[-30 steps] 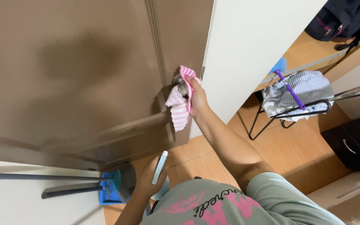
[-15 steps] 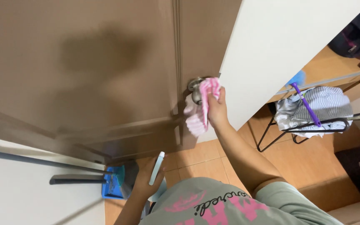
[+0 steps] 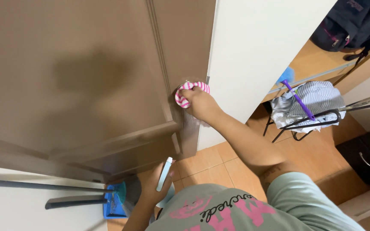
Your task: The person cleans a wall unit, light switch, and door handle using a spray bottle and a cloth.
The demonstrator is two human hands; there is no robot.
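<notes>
A wiping step is in hand, as judged from the grip: a pink-and-white striped cloth (image 3: 190, 92) is bunched against the brown door (image 3: 73, 77), close to its free edge, at about one o'clock from the middle of the view. The right hand (image 3: 202, 105) is curled tight around the cloth and presses it to the spot where a handle would sit; the handle itself is hidden under the cloth, so its shape cannot be told. The left hand (image 3: 153, 188), low at six o'clock, is closed around a slim, pale blue and white bottle (image 3: 164, 173), held upright and apart from the door.

For the next move, steady pressure and a turning rub around the covered spot are probably called for, with the bottle kept clear of the panel.

The door is matt, smooth and flat, with a raised vertical moulding and a slanted rail below it; a soft shadow lies across it. The cloth looks soft and knitted. The wall (image 3: 258, 55) at two o'clock is plain white. The floor (image 3: 219, 162) is of glossy orange-brown tiles. At three o'clock, a black wire rack (image 3: 309, 122) carries crumpled striped fabric (image 3: 317, 98) and a purple stick (image 3: 298, 100). At seven o'clock, a blue dustpan (image 3: 112, 205) rests on the floor beside long grey handles (image 3: 43, 186).
</notes>
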